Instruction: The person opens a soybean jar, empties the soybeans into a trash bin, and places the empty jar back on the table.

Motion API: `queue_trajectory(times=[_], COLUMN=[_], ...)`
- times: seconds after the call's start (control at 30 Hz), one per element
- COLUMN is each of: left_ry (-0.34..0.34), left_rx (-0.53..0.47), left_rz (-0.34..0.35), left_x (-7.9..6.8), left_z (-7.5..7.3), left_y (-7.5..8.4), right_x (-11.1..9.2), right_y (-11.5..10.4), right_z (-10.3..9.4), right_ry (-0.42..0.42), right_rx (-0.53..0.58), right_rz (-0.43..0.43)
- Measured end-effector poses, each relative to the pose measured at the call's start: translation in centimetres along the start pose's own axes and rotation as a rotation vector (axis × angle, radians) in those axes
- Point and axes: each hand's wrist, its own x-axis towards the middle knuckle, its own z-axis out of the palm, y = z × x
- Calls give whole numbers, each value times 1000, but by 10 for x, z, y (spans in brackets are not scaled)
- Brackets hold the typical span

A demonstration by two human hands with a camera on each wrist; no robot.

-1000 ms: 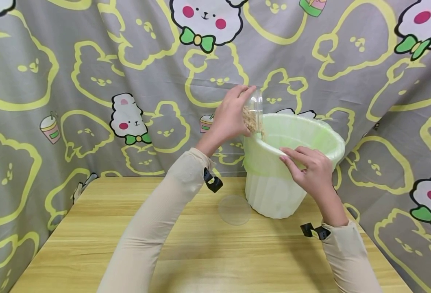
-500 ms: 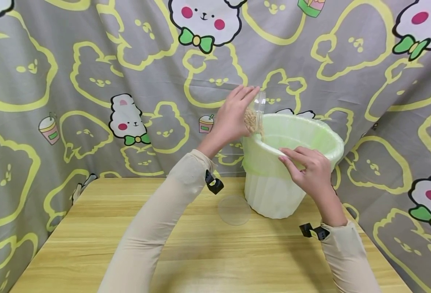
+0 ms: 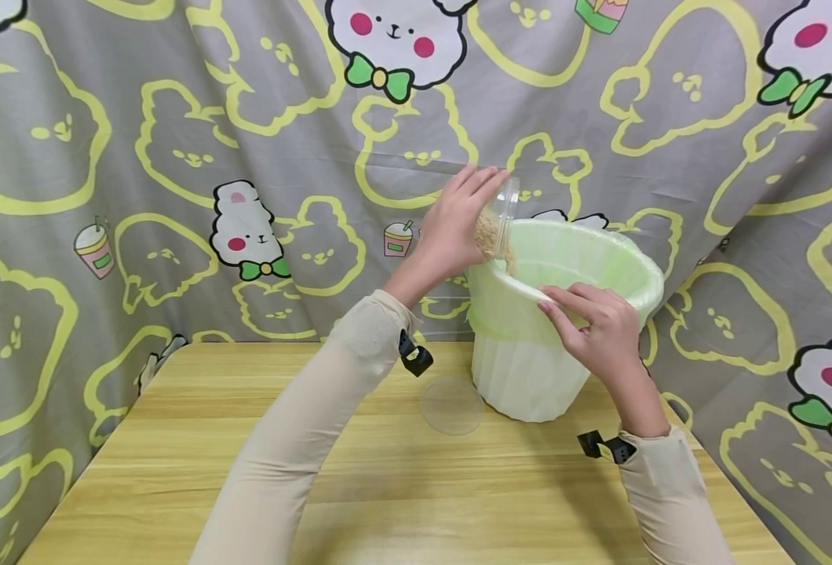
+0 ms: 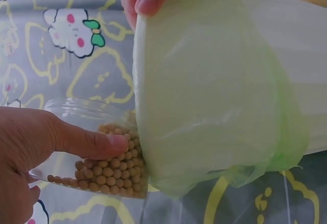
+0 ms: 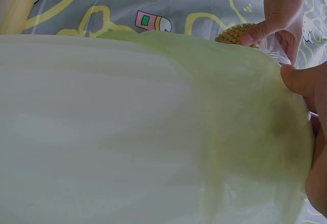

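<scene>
My left hand [image 3: 451, 224] grips a clear plastic jar [image 3: 509, 196] on its side, its mouth at the left rim of a white trash can [image 3: 529, 380]. Small round tan soybeans [image 4: 110, 175] lie along the jar's lower side and crowd toward its mouth. In the head view some spill over the rim into the can. A pale green bag [image 3: 504, 310] lines the can and folds down over its outside. My right hand [image 3: 603, 326] pinches the can's near rim through the bag, thumb outside. The can's bottom inside is hidden.
A thin clear round disc [image 3: 451, 406], like a lid, lies flat on the wooden table [image 3: 388, 486] left of the can's base. Behind the table hangs a grey patterned curtain [image 3: 303, 141], close to the can.
My left hand has moved slightly right and tipped the jar a little further, and more soybeans come out at its mouth. The right hand holds the same spot on the rim.
</scene>
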Motion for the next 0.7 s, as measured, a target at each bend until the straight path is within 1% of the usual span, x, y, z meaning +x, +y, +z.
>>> queue_trajectory(times=[0.2, 0.27, 0.47, 0.7], left_ry=[44, 52, 48, 61], left_rx=[6, 17, 58, 64], left_rz=[63, 72, 80, 79], left_x=[0, 0, 1, 2], left_z=[3, 4, 7, 11], left_y=[3, 4, 8, 11], right_x=[0, 0, 0, -1], right_y=[0, -1, -1, 0], right_z=[0, 0, 0, 0], right_ry=[1, 2, 5, 9], right_rx=[2, 3, 7, 6], right_rz=[4, 5, 7, 7])
